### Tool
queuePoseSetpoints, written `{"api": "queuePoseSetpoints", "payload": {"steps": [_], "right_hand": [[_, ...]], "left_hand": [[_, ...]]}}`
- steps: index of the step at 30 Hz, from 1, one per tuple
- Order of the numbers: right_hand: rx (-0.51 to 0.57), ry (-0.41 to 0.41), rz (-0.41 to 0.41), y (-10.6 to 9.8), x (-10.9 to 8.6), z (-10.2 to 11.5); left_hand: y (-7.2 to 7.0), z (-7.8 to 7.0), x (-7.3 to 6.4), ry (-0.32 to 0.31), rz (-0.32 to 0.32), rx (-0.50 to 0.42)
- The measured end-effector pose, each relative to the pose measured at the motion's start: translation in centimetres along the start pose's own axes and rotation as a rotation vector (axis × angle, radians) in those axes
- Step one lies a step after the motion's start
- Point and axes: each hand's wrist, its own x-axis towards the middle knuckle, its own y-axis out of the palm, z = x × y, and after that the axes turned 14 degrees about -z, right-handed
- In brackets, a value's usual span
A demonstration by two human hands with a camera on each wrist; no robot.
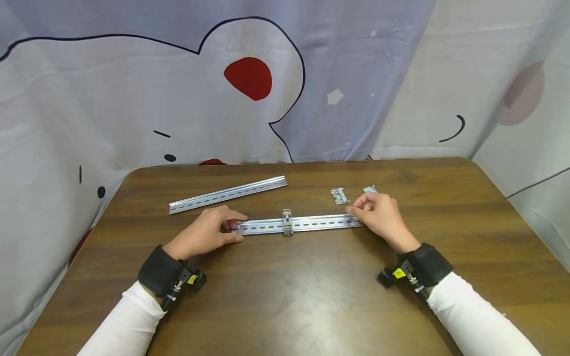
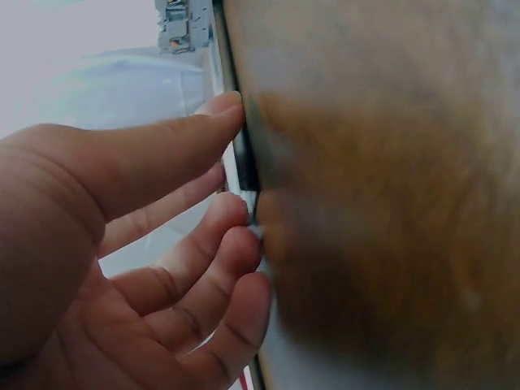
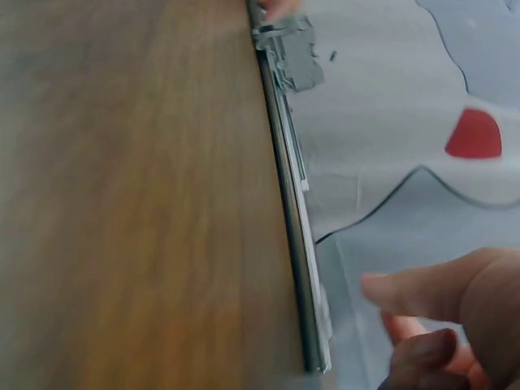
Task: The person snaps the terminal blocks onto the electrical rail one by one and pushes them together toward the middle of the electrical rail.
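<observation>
clerk: what lies at the far left?

inspector: a loose rail (image 1: 228,194), silvery and slotted, slanting on the brown table (image 1: 285,296) behind the main piece.

clerk: the left hand (image 1: 207,231)?

inspector: narrow, pinching the left end of the front rail (image 1: 313,227), thumb on the near edge, fingers across the far one.

clerk: condition of that rail?

inspector: bright metal, straight, one row of dark oblong slots, raised edges; it lies nearly level across the table between both hands. a grey block cluster (image 1: 287,222) sits crosswise near its middle.

clerk: further right?

inspector: two small grey pieces (image 1: 340,196) behind the rail, the second partly hidden by the right hand (image 1: 378,212). that hand hovers by the rail's right end, fingers loosely curled, thumb and index narrowly apart.
</observation>
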Motion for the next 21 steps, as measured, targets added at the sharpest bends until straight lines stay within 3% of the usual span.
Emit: {"api": "queuePoseSetpoints", "payload": {"steps": [3,8,14,21], "right_hand": [[0.038,-0.037,-0.007,1.0,0.6,1.6],[0.083,-0.059,0.108,3.4,2.0,3.9],[0.049,-0.077,0.267,5.7,3.5,5.7],[-0.017,-0.095,0.416,6.7,5.2,6.9]], "left_hand": [[-0.5,0.1,0.0,-0.007,-0.021,-0.010],[-1.6,0.4,-0.3,-0.040,-0.083,-0.003],[-2.5,1.7,-0.8,-0.167,-0.155,-0.001],[-3.1,3.4,-0.5,-0.322,-0.300,0.094]]}}
